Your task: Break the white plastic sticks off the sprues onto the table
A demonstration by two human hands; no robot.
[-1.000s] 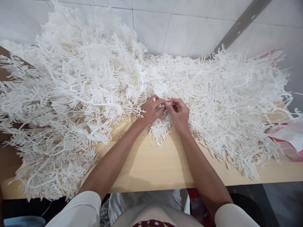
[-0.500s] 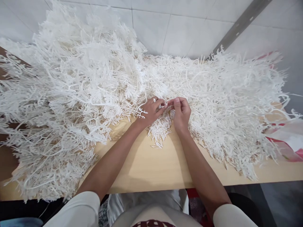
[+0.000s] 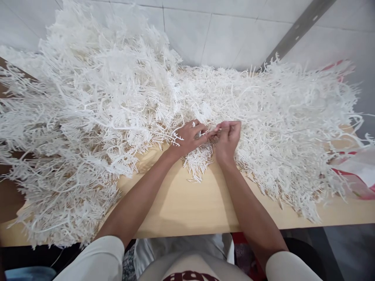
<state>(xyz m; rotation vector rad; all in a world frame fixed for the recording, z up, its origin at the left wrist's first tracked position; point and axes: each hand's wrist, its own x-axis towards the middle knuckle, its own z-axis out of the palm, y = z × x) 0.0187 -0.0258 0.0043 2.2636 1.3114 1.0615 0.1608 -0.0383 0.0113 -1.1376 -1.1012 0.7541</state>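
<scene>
My left hand [image 3: 190, 136] is closed, and a white branched plastic sprig [image 3: 176, 137] shows across its back near the wrist and between its fingers. My right hand [image 3: 228, 140] is closed in a pinch with its fingertips close to the left ones. What the right fingertips hold is too small and blurred to tell. Under both hands lies a small heap of short white plastic pieces [image 3: 197, 164], spilling toward me on the wooden table [image 3: 187, 207].
A tall tangled pile of white branched plastic [image 3: 111, 89] covers the table's left side. A lower pile [image 3: 281, 128] spreads over the right. A red and white plastic bag [image 3: 357, 175] lies at the right edge. A tiled wall [image 3: 187, 31] and metal post [image 3: 295, 35] stand behind.
My right hand has shifted slightly right and turned, its fingers now more bent over. My left hand stays almost in place with the sprig. The piles look the same.
</scene>
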